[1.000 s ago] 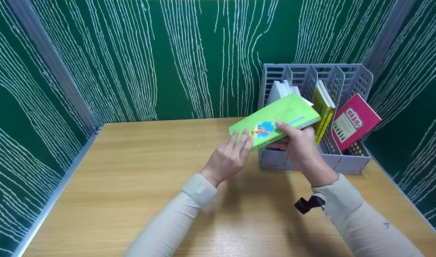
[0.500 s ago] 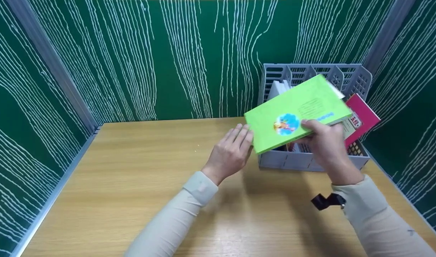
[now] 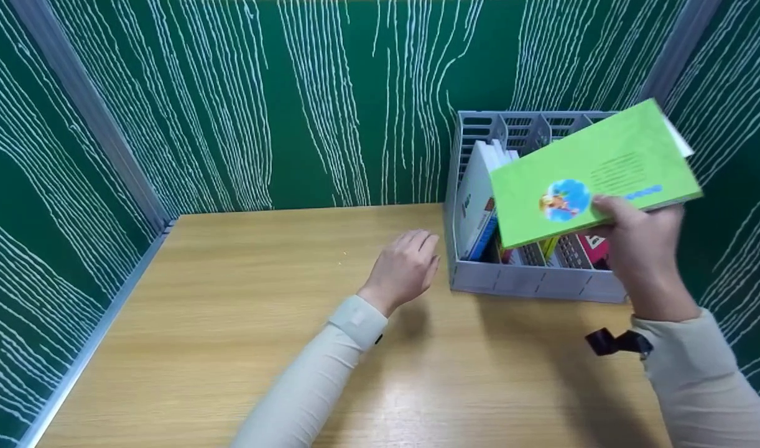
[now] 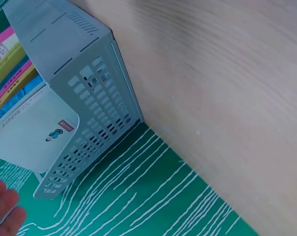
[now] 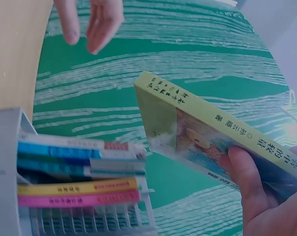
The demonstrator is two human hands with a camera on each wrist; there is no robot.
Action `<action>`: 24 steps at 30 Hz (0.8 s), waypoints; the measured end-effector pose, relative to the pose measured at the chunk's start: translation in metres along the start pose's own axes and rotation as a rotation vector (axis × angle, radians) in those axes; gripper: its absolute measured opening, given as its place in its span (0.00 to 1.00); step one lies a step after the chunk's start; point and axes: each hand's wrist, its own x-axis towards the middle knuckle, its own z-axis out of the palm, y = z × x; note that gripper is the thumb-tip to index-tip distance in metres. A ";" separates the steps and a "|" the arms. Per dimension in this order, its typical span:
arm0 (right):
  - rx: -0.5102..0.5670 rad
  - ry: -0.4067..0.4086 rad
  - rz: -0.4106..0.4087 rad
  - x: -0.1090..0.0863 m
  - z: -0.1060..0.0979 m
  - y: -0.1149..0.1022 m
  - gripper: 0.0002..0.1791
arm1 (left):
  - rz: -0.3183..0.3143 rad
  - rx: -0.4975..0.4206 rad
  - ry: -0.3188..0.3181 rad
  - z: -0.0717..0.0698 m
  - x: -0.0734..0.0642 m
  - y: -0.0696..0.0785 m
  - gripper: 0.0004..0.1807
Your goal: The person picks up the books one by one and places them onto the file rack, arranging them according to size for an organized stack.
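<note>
In the head view my right hand [image 3: 647, 255] grips a green book [image 3: 641, 143] by its lower long edge, thumb over the cover with a round blue picture. The book is tilted in the air in front of the grey file rack [image 3: 542, 281] and hides much of it. Seen from the right wrist, the book [image 5: 207, 108] shows its lettered spine and a painted cover under a finger. My left hand [image 3: 402, 267] holds nothing; its fingers are loosely bent beside the rack's left front corner.
White-covered books [image 3: 476, 199] stand in the rack's left compartment. Yellow books [image 3: 549, 246] and a pink book [image 3: 594, 247] show partly under the green one. Green walls [image 3: 318, 112] with white streaks surround the wooden table [image 3: 249, 298] at the back and sides.
The right hand has carried the green book rightward and up, away from the left hand. The left hand, at the book's left end earlier, is now apart from it, its fingers more bent.
</note>
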 end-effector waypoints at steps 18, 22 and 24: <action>-0.462 0.314 -0.134 0.006 -0.029 -0.026 0.31 | -0.074 -0.196 -0.241 0.030 0.018 0.020 0.10; -0.630 0.366 -0.217 0.011 -0.033 -0.024 0.32 | -0.092 -0.203 -0.278 0.038 0.022 0.026 0.13; -0.652 0.368 -0.251 0.014 -0.035 -0.020 0.33 | -0.103 -0.198 -0.313 0.041 0.025 0.030 0.17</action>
